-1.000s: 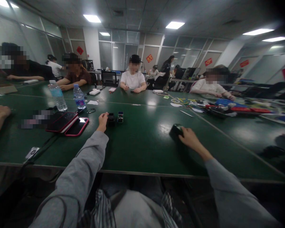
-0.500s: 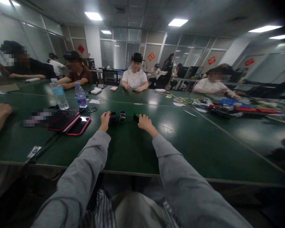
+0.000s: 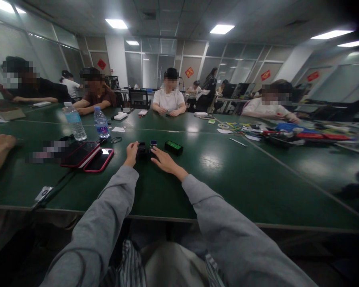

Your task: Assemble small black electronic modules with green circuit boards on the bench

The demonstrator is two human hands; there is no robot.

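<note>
My left hand [image 3: 132,153] is at the left side of a small black box [image 3: 141,149] on the green table, its fingers closed against the box's edge. To the right stands a small block with a bluish top [image 3: 153,142]. My right hand [image 3: 166,161] reaches to this block with fingers stretched out and apart; the fingers partly cover the block's near side. Farther right, a black box with a bright green top [image 3: 174,147] lies apart from both hands.
Left on the table [image 3: 221,187] are two phones, one a pink-rimmed phone [image 3: 98,160], and two water bottles, including a purple-labelled bottle [image 3: 101,123]. A pen [image 3: 238,142] and tangled cables [image 3: 242,128] lie right. Several people sit around the table.
My right hand has let go of the green-topped box and moved left to the small block. The green-topped box now lies uncovered. My left hand has stayed by the black box.
</note>
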